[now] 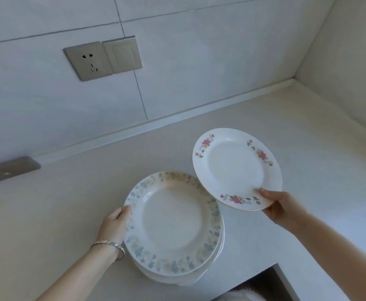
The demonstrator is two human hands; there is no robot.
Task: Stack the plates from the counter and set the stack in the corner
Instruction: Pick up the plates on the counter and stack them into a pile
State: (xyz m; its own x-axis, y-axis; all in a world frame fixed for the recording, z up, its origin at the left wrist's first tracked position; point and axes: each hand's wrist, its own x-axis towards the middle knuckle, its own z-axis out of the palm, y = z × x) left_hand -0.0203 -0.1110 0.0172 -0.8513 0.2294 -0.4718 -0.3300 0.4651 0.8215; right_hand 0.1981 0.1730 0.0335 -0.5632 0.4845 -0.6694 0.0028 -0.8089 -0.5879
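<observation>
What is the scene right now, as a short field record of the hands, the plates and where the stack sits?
left hand: grips the left rim of the stack
right hand: pinches the near rim of the pink-flower plate, thumb on top
stack: several plates, blue-patterned one on top, on the counter near its front edge
pink-flower plate: held tilted in the air, right of and behind the stack, not yet on it
corner: far right; stack not there yet
</observation>
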